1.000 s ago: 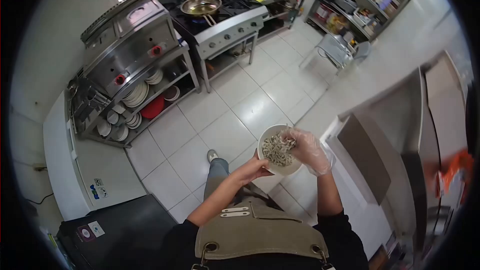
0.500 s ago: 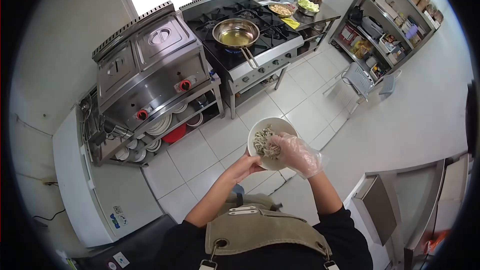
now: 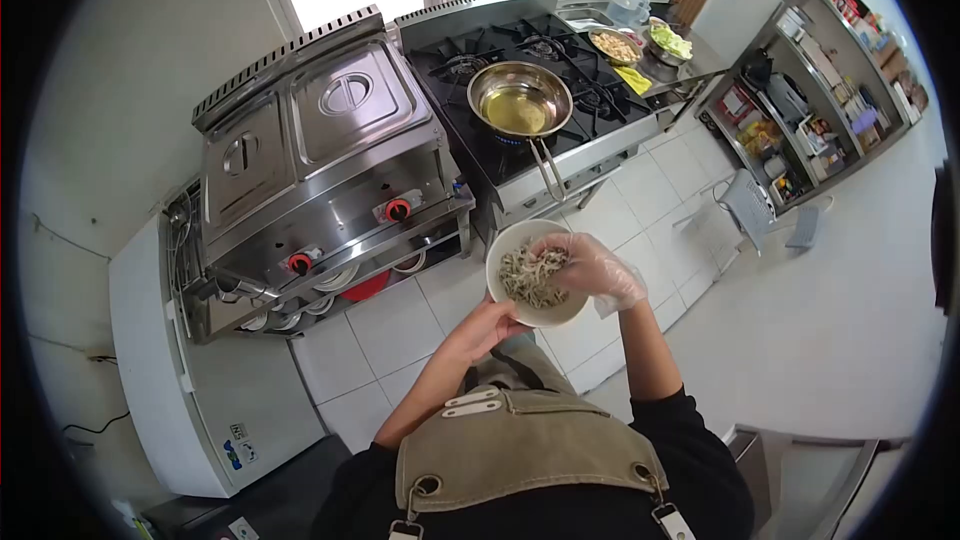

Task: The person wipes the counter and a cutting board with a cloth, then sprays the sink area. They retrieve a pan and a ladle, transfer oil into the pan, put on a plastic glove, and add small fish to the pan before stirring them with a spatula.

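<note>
My bare left hand (image 3: 488,327) grips the near left rim of a white bowl (image 3: 551,316), holding it in front of the apron. Inside the bowl lies a heap of thin grey-white pieces (image 3: 527,278) that look like tiny dried fish. My right hand (image 3: 590,268), in a clear plastic glove, reaches over the bowl's right rim. Its fingers are bent into the heap and closed on some of the pieces; the fingertips are partly hidden. Ahead on the stove, a steel frying pan (image 3: 520,90) with yellowish oil (image 3: 520,112) sits above a blue flame, handle toward me.
Left of the stove (image 3: 610,152) stands a steel food warmer (image 3: 330,200) with two lids. A bowl of light brown pieces (image 3: 615,46), a bowl of chopped greens (image 3: 671,43) and a yellow cloth (image 3: 633,79) are at the right. A folding chair (image 3: 745,205) stands near the shelves (image 3: 820,90).
I have come nearer to the stove, and the pan appears larger. The bowl remains in my left hand. My right hand has shifted within it, and the pieces look more spread out.
</note>
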### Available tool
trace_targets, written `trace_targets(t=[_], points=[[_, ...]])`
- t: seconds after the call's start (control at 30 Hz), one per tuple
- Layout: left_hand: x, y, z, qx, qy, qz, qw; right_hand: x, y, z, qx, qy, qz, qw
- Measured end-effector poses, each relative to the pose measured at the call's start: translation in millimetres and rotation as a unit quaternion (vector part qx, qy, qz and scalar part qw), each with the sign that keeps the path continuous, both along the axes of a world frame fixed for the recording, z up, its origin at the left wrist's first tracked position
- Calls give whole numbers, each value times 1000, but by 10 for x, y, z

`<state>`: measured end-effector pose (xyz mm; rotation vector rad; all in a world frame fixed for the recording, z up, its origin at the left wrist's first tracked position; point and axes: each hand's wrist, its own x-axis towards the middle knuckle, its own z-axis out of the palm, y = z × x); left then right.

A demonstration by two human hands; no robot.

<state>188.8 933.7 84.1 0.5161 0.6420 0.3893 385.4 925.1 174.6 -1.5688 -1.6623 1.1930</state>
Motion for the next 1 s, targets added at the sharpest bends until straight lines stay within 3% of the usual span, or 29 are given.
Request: trace_targets(t=[0.07, 0.2, 0.27, 0.5, 0.7, 0.77, 0.9, 0.97, 1.0], points=[[113, 232, -108, 0, -23, 11, 1000, 138, 284, 20, -34, 47, 6, 998], [430, 727, -66, -5, -54, 37, 998, 491, 836, 74, 9, 57, 46, 997], [589, 967, -35, -9, -59, 51, 997, 704, 1165, 33, -40, 140, 54, 988], [952, 1537, 68, 3, -33, 100, 994, 982, 1886, 68, -22, 75, 116, 990], [962, 1578, 90, -32, -18, 133, 991, 976, 2062, -76, 51, 53, 146, 987], [961, 1599, 67, -41, -9, 136, 990, 974, 2121, -80, -37, 99, 126, 986], [1004, 1627, 31, -45, -16, 155, 987, 1052, 2218, -204, -59, 120, 133, 982], [1057, 1676, 21, -51, -16, 161, 986, 1114, 2309, -176, -63, 224, 114, 966], [1081, 1713, -16, -44, -10, 166, 985, 1120, 2333, -71, -135, 267, 57, 952]])
